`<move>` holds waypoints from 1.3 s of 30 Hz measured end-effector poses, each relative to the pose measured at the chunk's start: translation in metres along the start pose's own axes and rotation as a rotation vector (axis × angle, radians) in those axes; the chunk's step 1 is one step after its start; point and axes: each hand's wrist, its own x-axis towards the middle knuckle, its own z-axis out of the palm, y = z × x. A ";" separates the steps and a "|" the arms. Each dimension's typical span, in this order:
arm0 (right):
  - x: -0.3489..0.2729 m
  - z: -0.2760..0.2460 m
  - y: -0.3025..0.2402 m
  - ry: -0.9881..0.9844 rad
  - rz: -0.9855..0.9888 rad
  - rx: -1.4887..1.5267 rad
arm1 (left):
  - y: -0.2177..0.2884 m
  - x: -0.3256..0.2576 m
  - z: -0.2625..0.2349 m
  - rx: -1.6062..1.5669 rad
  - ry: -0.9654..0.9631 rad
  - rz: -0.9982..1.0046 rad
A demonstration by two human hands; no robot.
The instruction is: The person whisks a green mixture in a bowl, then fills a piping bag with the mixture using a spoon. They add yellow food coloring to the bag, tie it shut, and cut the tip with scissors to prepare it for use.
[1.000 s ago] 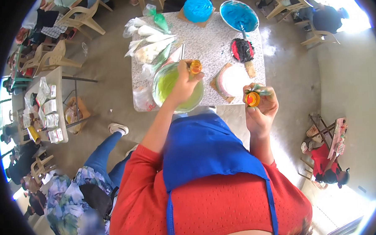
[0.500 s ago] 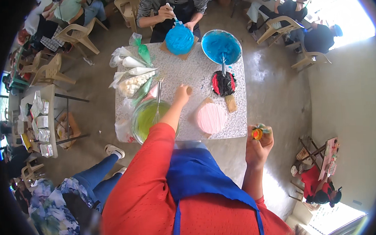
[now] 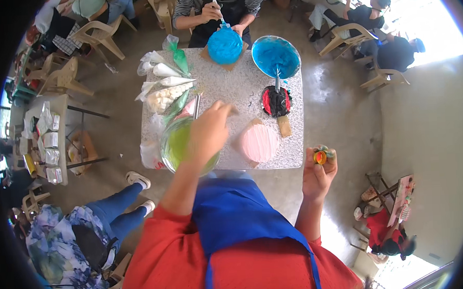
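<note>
My right hand, its fingertips stained green, is closed around a small yellow-orange pot with a reddish inside, out past the table's right edge. My left hand, smeared by motion, reaches over the glass bowl of green cream. Its fingers pinch a small brownish piece that I cannot make out clearly. A whisk stands in that bowl, partly hidden by my hand. Right of it, a round pink-frosted cake lies on a brown board near the front of the table.
Piping bags lie along the table's left side. At the far side a person spreads blue frosting on a cake with a white-handled spatula. A bowl of blue cream and a black-and-red cake are at the right. Someone stands at my left.
My left hand has drawn back from the middle of the table toward me and turned, now partly over the green bowl. The right hand keeps the small pot in nearly the same place.
</note>
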 end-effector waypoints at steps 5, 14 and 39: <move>0.000 0.027 0.021 -0.153 0.030 0.049 | 0.081 -0.103 -0.111 0.414 0.049 0.239; -0.018 0.080 0.056 -0.374 0.083 0.237 | 0.104 -0.195 -0.153 0.601 0.221 0.375; -0.048 0.121 0.091 -0.445 0.159 0.206 | -0.307 -0.253 0.000 0.010 0.489 -0.619</move>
